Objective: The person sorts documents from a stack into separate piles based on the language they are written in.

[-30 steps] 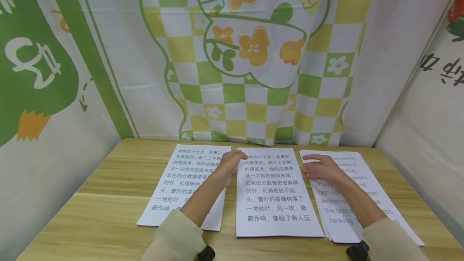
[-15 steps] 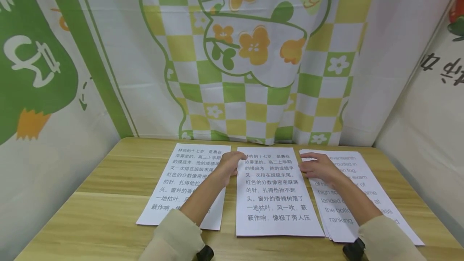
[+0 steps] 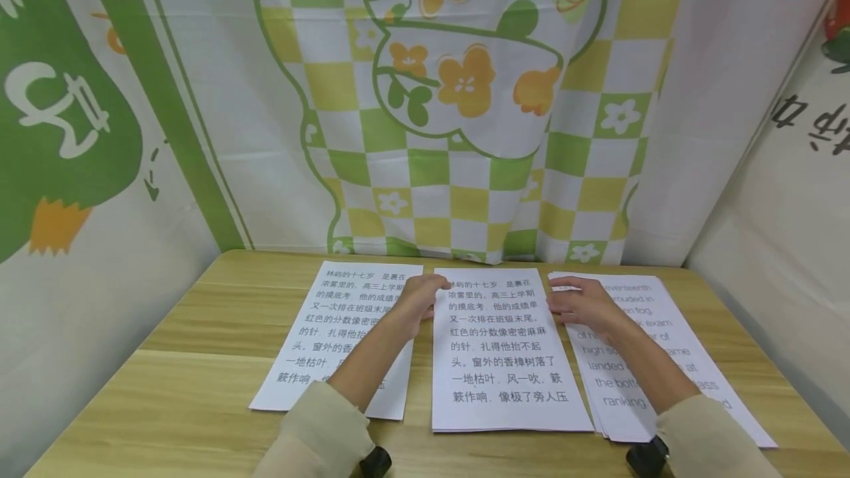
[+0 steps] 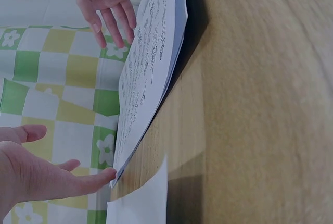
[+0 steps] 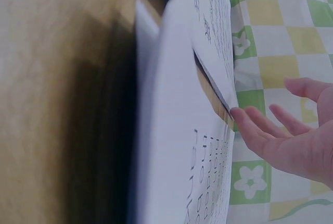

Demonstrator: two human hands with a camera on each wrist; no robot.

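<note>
A thin stack of paper printed with Chinese text (image 3: 505, 360) lies in the middle, between my hands. My left hand (image 3: 417, 302) is at its upper left edge, the fingers fairly straight; in the left wrist view a fingertip (image 4: 108, 174) meets the stack's corner. At the upper right edge is my right hand (image 3: 584, 307), above the pile of English-printed sheets (image 3: 631, 419). The right wrist view has a fingertip (image 5: 238, 114) at the middle stack's side, fingers loosely extended. Neither hand grips the paper. My left forearm partly hides another Chinese-printed stack (image 3: 299, 345).
All the paper rests on a wooden table (image 3: 166, 389). Behind it hangs a green and yellow checked curtain (image 3: 438, 168), close to the table's far edge. Pale printed walls (image 3: 777, 257) stand at either side. A dark band (image 3: 647, 456) is on my right wrist.
My right hand has moved slightly left, up to the right edge of the middle stack. The left hand has stayed nearly still, and the papers look unmoved.
</note>
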